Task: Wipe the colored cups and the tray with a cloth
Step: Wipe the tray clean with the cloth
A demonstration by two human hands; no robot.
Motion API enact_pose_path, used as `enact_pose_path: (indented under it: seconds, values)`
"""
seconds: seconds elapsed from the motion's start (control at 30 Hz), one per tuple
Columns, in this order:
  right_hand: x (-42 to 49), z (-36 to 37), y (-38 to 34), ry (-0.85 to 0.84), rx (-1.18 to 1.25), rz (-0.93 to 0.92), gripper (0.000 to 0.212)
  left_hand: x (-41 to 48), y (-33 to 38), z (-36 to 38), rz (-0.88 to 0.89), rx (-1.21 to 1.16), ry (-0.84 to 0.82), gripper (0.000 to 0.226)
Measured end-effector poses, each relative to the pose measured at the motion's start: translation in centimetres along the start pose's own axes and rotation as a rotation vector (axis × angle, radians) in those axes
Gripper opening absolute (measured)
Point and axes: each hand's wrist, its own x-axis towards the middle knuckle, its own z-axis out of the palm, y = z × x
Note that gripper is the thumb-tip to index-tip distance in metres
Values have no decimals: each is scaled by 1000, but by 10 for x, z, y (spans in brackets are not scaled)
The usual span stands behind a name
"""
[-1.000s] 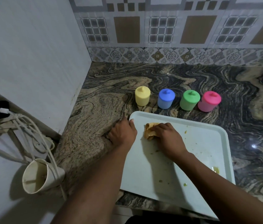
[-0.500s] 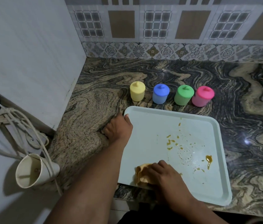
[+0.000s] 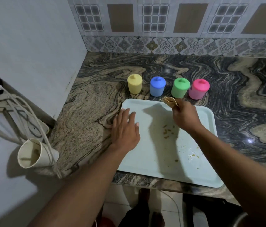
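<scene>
Head view, pale tray flecked with yellowish crumbs, crumpled tan cloth

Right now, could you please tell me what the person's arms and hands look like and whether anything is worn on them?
Both are bare: the left hand and right hand wear no gloves, and no ring, watch or bracelet shows. The left forearm and right forearm show no sleeve within the frame.
</scene>
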Motion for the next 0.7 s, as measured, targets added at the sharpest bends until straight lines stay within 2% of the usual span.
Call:
enact_pose_path:
  seconds: [0.07, 0.17, 0.33, 0.5, 0.57, 0.67, 0.7]
  values:
    - [14, 9, -4, -71, -164, -143, 32, -16, 4, 9, 49, 31, -93, 53]
    - [-1, 31, 0, -148, -356, -219, 47, -26, 7, 16, 1, 50, -52, 54]
    - [-93, 49, 7, -110, -366, -392, 54, -25, 8, 16, -9, 48, -54, 57]
    - [-182, 35, 17, -300, -335, -515, 54, -26, 9, 14, -29, 28, -47, 55]
    - [-196, 18, 15, -351, -238, -481, 49, -26, 9, 13, -37, 22, -52, 54]
    - [-182, -9, 20, -397, 166, -208, 43, -25, 10, 12, -29, 34, -72, 54]
    - [-169, -17, 23, -327, 299, -113, 38, -24, 10, 12, -28, 38, -89, 54]
